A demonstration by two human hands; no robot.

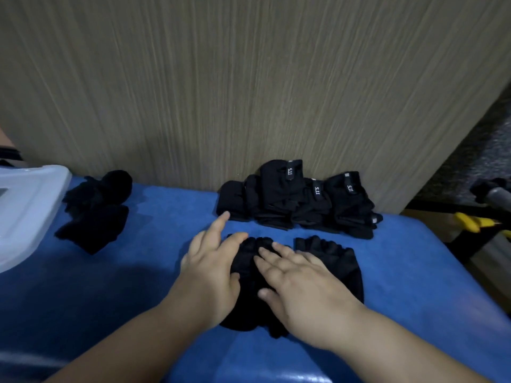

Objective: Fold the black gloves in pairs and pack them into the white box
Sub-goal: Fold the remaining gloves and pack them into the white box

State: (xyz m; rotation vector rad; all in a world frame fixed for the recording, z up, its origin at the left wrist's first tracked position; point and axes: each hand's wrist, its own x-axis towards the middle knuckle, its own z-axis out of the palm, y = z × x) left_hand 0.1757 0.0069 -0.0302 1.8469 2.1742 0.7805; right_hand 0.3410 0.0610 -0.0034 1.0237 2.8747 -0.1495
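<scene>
Two black gloves lie flat side by side on the blue table (110,294) in front of me. My left hand (213,269) rests with straight fingers on the left edge of the left glove (249,252). Over the seam between that glove and the right glove (343,261) my right hand (298,283) presses flat, fingers spread. A stack of black gloves (298,200) leans against the wooden wall at the back. Folded black gloves (96,211) lie at the left. Beside them, at the left edge, is a corner of the white box (30,205).
A wood-grain wall (249,78) stands right behind the table. Off the table's right end are a yellow tool (475,221) and a grey bar (497,199). Open blue surface lies between the white box and my hands.
</scene>
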